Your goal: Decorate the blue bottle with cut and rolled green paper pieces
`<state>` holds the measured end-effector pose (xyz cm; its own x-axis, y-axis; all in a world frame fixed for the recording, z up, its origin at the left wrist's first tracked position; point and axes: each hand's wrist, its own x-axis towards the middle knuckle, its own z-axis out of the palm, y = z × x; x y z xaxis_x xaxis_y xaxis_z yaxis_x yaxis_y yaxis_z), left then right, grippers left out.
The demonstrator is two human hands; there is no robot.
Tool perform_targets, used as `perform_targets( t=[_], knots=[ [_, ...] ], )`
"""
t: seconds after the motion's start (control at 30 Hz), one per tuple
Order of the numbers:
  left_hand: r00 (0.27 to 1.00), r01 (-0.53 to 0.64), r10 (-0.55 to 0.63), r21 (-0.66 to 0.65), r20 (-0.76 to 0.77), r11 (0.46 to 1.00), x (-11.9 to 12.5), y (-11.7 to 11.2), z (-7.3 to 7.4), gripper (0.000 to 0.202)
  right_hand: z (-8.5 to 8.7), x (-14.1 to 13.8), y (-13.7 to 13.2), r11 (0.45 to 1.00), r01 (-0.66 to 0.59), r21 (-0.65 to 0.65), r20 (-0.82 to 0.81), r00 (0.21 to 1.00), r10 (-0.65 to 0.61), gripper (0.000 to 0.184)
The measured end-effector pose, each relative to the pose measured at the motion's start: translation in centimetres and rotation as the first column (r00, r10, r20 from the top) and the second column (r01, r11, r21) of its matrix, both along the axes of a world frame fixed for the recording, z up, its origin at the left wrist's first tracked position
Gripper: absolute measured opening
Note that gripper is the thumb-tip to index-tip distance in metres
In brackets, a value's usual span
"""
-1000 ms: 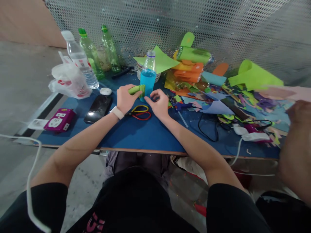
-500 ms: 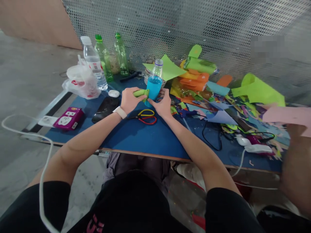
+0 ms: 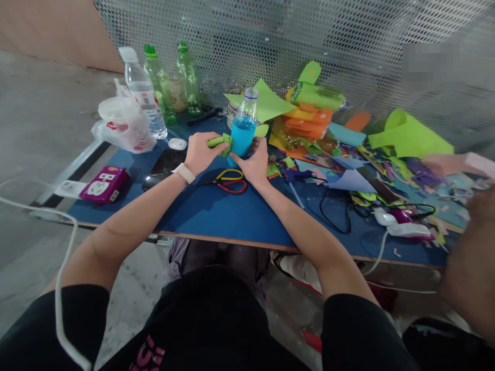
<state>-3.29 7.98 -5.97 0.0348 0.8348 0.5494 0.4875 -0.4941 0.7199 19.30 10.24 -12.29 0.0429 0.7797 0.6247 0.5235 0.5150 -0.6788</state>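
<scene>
Positioning, it seemed: my left hand [image 3: 201, 153] pinched green paper [image 3: 223, 140] at nine o'clock of the blue-bodied bottle [image 3: 244, 135] my right hand [image 3: 255, 161] gripped; next needed steadiness.

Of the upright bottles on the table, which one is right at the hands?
The blue-bodied bottle, with a purple neck ring. The white-capped clear bottle and two green-capped bottles stand further off to the left.

Clear btl [image 3: 243, 135], blue lower pt, was mouth-up in R hand [image 3: 256, 162]; green pc [image 3: 219, 142] was pinched in L hand [image 3: 200, 152], nr btl.
</scene>
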Motion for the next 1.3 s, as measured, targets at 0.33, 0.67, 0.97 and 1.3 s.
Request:
perform_targets(
  t=[0.33, 0.67, 0.97, 1.3],
  knots=[
    [0.999, 0.016, -0.016, -0.011, 0.036, 1.000, 0.1, 0.1, 0.1, 0.025, 0.2, -0.2, -0.2, 0.998, -0.005, -0.062, -0.004, 1.000, 0.005, 0.083],
    [0.999, -0.018, 0.016, -0.051, -0.039, 0.999, -0.1, 0.3, -0.1, 0.034, -0.1, -0.2, -0.2, 1.000, 0.014, 0.004, 0.032, 0.999, -0.015, 0.079],
    [0.999, -0.039, 0.038, -0.060, -0.030, 0.997, 0.0, 0.4, 0.0, 0.042, 0.3, -0.1, -0.2, 1.000, 0.000, -0.018, 0.014, 1.000, 0.001, 0.082],
    [0.988, -0.120, 0.102, -0.161, -0.119, 0.980, 0.3, 0.2, 0.0, 0.050, -0.7, 0.4, 0.8, 1.000, -0.003, -0.029, 0.056, 0.998, 0.005, 0.086]
  ],
)
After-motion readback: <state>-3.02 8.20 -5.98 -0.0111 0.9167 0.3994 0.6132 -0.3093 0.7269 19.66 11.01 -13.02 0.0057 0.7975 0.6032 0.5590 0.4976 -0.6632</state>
